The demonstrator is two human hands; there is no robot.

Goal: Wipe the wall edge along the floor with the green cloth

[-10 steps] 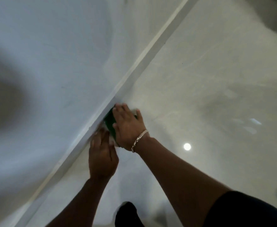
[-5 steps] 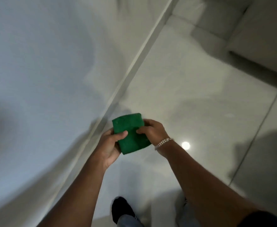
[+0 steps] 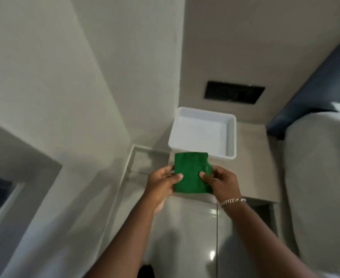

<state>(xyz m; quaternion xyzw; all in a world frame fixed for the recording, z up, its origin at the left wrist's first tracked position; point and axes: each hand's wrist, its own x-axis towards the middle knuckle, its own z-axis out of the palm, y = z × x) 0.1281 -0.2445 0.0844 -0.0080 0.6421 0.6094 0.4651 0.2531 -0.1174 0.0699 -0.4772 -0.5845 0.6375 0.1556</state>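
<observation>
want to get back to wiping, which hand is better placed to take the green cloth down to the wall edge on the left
Left, probably. The left hand already grips the green cloth on the side nearer the wall edge. The right hand, with the bracelet, would have to reach across.

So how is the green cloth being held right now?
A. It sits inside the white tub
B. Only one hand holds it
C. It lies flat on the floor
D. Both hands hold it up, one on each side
D: the green cloth is pinched between the left hand and the right hand, held in the air in front of the white tub.
</observation>
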